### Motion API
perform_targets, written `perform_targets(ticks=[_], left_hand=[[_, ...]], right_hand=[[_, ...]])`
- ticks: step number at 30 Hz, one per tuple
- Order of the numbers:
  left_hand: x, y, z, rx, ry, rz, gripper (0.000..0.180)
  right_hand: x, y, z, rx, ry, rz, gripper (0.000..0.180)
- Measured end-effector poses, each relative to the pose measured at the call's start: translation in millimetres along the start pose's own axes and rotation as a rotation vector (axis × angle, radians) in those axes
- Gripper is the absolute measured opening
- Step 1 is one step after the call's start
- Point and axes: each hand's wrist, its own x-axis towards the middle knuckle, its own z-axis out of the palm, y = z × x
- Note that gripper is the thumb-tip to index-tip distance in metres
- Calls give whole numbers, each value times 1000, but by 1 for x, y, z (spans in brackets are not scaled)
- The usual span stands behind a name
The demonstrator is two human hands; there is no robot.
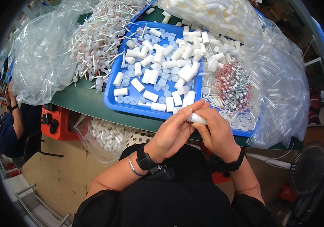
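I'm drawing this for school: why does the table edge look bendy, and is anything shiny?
In the head view, the fisheye lens bends the edge of the green table; also there, white glare streaks the clear plastic bag at left; the white cylinder in the right hand looks fairly sharp.

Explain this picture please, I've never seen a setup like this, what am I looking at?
No machine here, just a person's bare left hand and right hand. A wide fisheye camera on their head looks down, so straight edges bend. On the green table sits a blue tray of white cylinders and translucent discs. Left of it is a heap of stemmed parts; right, small red and white parts. The right hand grips a white piece; the left hand meets its other end, but whether it grips is unclear.
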Motion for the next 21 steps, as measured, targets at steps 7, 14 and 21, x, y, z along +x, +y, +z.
perform_targets(ticks=[7,14,21], left_hand=[[-5,-16,-2,-273,-16,-34,49],[-7,-6,0,-234,79,-18,53],[-10,-19,-1,-108,53,6,56]], right_hand=[[-12,-4,17,-81,2,42,28],[-5,-15,28,-28,48,202,33],[-11,-7,20,-172,-25,30,32]])
